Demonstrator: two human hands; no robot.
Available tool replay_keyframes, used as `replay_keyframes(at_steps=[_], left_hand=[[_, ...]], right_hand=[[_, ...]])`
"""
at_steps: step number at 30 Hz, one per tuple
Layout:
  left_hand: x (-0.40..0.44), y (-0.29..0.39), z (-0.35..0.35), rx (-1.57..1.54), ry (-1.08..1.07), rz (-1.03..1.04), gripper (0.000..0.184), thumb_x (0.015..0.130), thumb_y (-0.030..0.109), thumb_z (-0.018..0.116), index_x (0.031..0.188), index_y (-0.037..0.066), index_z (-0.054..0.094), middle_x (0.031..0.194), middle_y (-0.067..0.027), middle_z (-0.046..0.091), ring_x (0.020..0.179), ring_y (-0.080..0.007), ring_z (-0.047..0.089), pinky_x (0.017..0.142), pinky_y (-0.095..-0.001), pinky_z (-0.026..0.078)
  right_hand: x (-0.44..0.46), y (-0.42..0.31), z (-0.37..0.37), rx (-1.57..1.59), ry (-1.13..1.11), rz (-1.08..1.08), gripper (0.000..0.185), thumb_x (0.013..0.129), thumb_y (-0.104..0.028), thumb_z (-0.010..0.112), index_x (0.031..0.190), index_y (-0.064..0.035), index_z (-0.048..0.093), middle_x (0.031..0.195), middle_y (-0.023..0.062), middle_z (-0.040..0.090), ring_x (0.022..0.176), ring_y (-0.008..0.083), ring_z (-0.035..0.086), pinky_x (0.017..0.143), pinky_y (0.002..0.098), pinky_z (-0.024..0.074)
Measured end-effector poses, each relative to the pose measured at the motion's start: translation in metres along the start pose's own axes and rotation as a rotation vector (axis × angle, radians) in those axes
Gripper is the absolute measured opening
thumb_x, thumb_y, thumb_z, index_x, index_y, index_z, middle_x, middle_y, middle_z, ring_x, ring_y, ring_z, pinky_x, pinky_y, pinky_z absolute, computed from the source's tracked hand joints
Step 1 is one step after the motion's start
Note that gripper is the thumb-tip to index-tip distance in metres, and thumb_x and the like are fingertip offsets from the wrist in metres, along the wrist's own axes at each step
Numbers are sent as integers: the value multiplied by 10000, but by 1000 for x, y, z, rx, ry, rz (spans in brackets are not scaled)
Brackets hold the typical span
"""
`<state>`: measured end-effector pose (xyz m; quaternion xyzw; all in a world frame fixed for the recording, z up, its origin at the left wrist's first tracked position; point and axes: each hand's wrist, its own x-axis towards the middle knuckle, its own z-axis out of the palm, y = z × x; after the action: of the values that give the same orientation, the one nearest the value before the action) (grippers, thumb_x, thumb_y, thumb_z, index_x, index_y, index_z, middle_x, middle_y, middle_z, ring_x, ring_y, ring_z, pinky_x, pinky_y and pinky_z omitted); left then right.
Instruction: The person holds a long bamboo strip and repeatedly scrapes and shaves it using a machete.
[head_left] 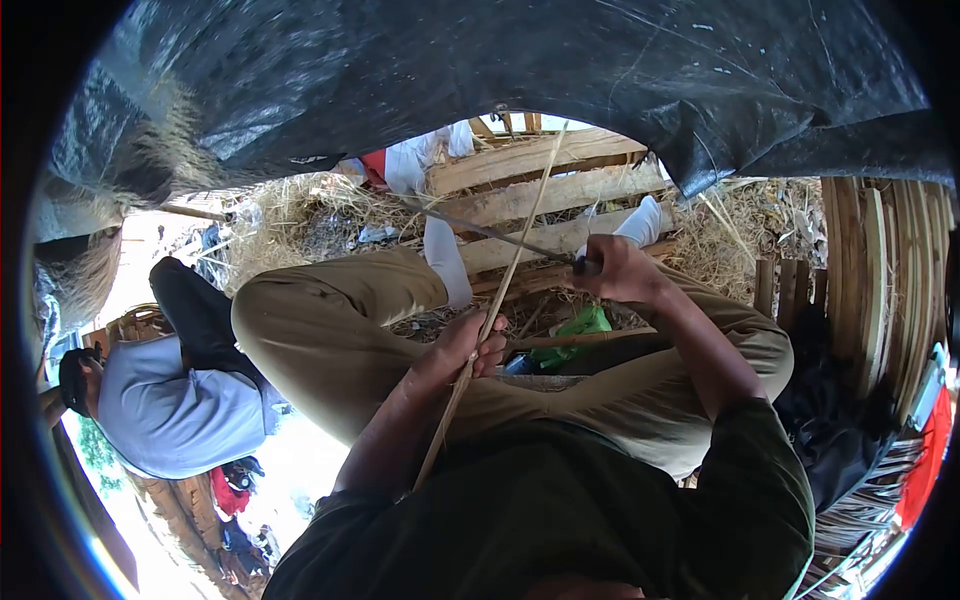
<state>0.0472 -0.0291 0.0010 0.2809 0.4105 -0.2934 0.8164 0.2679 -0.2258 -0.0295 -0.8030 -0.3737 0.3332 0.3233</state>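
While right hand (615, 268) grips long knife (500, 236), fingers hiding most of handle, left hand (474, 343) clasps thin strip (542, 185), lower end unclear.

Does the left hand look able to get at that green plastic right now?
Probably yes: the left hand is near the green plastic and the way looks mostly free, but its fingers are busy holding a pale strip.

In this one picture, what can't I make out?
All in the head view:
- Most of the black handle: covered by the right hand.
- Which side of the long blade is sharp: too thin.
- Part of the pale strip: hidden by the left hand.
- What the green plastic bag holds, if anything.
- The black tarp's full extent: cut off above.
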Motion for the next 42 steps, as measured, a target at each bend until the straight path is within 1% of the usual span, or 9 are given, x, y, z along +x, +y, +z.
replay_keyframes(at_steps=[7,16,19,22,25,27,32,36,42], left_hand=[[-5,-14,-16,79,24,19,226,984,323,375,854,157,457,521,29,356,366,-129,329,382,-305,278],[-13,-27,-28,165,32,175,257,986,317,359,881,114,477,542,14,381,387,-116,367,390,-287,306],[-10,-34,-34,149,21,231,268,991,321,359,894,102,480,552,15,386,395,-104,371,394,-276,306],[-15,-39,-36,264,30,284,281,997,323,357,882,100,484,552,13,392,395,-105,374,397,-285,317],[-23,-40,-38,182,3,251,285,1000,322,359,865,101,480,548,13,389,396,-109,377,398,-296,329],[-25,-35,-39,94,-19,192,290,1001,325,358,856,103,475,547,15,387,399,-110,381,401,-300,334],[-24,-36,-38,70,-27,180,318,1006,354,344,839,112,465,553,25,389,412,-103,387,416,-292,341],[-20,-38,-41,123,-6,180,298,1001,360,360,858,122,465,560,32,392,413,-97,391,420,-284,342],[-16,-40,-53,44,-84,187,240,986,332,405,900,118,473,566,35,400,408,-92,400,415,-282,346]], right_hand=[[7,-8,34,-222,3,108,528,886,-470,630,616,-17,609,640,163,645,676,366,672,684,460,528],[-18,-87,62,-366,-221,77,619,934,-658,417,892,-133,740,656,168,630,705,376,657,688,466,533],[-16,-86,67,-444,-99,-38,646,933,-653,432,777,-88,704,555,168,570,613,390,625,583,481,501],[8,-97,58,-641,-300,256,659,945,-664,387,849,-122,749,695,161,675,720,368,681,716,472,546],[47,-11,41,-564,-167,441,695,961,-634,381,801,-60,738,752,206,691,771,367,695,735,483,543],[51,26,45,-536,-117,386,722,964,-628,377,775,-26,727,777,238,686,784,381,693,746,497,537],[12,-65,67,-526,-291,16,713,951,-634,392,779,-22,716,741,222,677,736,413,679,746,513,529],[46,-25,50,-560,-103,204,714,956,-609,400,685,-2,659,620,202,624,628,405,646,665,492,518],[81,2,31,-433,-285,245,684,953,-588,457,682,11,644,511,168,577,497,339,604,578,463,495]])
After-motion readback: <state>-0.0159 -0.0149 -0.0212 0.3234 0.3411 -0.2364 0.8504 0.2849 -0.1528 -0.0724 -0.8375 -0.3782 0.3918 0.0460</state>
